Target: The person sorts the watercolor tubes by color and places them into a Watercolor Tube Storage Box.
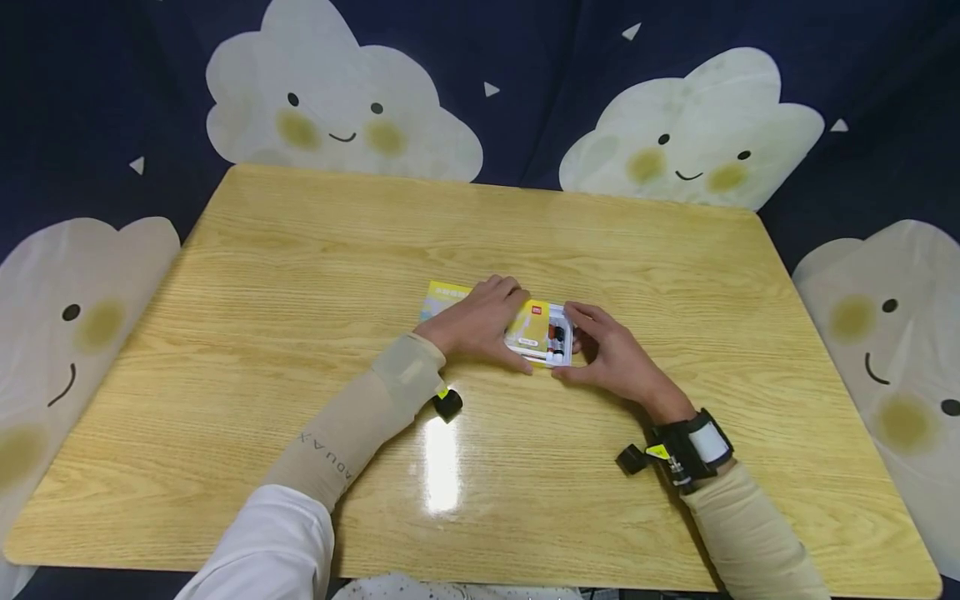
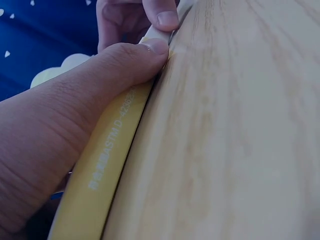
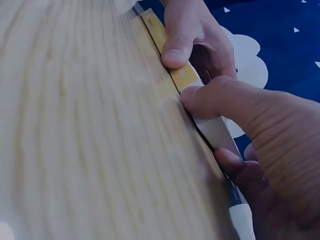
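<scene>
A flat yellow cardboard box (image 1: 534,322) lies near the middle of the table, its side printed with pale lettering in the left wrist view. From its right end sticks out a white inner tray (image 3: 218,131), which shows several small dark-capped items (image 1: 557,335) whose kind is too small to make out. My left hand (image 1: 483,321) spans the box and grips it, thumb along the near side and fingers over the far side. The right hand (image 1: 617,354) holds the protruding tray between thumb and fingers, close beside the left thumb. Part of the box is hidden under the left hand.
The wooden table (image 1: 315,250) stretches around the box on all sides. Small black cameras (image 1: 448,404) hang from both wrists, low over the tabletop. Behind the table hangs a dark blue cloth (image 1: 525,50) with smiling clouds.
</scene>
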Tool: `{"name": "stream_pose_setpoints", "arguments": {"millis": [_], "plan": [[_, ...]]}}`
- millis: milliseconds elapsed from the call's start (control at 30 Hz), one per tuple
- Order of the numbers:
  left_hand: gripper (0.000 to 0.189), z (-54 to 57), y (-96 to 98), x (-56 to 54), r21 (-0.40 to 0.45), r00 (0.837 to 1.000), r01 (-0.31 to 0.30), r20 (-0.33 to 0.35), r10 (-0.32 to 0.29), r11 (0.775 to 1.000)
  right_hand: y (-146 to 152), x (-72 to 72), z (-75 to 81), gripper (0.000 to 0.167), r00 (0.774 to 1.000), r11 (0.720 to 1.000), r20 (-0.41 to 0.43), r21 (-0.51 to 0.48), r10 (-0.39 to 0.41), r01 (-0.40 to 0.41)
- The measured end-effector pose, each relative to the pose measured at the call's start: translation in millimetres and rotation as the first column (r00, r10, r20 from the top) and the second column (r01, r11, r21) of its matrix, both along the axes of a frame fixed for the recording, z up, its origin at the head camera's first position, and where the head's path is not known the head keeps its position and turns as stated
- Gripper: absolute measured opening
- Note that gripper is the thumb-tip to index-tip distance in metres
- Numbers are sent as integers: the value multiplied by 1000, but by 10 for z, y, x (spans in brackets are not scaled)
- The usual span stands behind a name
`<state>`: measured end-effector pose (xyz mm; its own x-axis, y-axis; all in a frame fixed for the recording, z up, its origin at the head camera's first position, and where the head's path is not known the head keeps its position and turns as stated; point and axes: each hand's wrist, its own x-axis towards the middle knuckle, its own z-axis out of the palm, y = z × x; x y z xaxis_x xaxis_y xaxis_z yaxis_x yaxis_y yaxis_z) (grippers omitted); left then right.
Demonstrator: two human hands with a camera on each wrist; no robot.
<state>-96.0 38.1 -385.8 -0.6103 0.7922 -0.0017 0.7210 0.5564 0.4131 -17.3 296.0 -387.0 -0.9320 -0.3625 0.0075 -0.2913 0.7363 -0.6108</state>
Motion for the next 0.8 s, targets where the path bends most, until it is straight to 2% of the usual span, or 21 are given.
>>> {"name": "stream_pose_setpoints", "arguments": {"millis": [167, 500, 800], "plan": [[109, 6, 17, 16, 2, 1000, 7, -12, -7, 1000, -24, 16, 0, 101, 1000, 999, -9, -21, 28, -28], [105, 10, 63, 54, 8, 999, 29, -15, -28, 1000, -105, 30, -43, 107, 997, 985, 16, -154, 78, -74], [103, 14, 89, 85, 9, 999, 33, -14, -32, 999, -155, 44, -31, 112, 998, 991, 22, -121, 51, -48]]}}
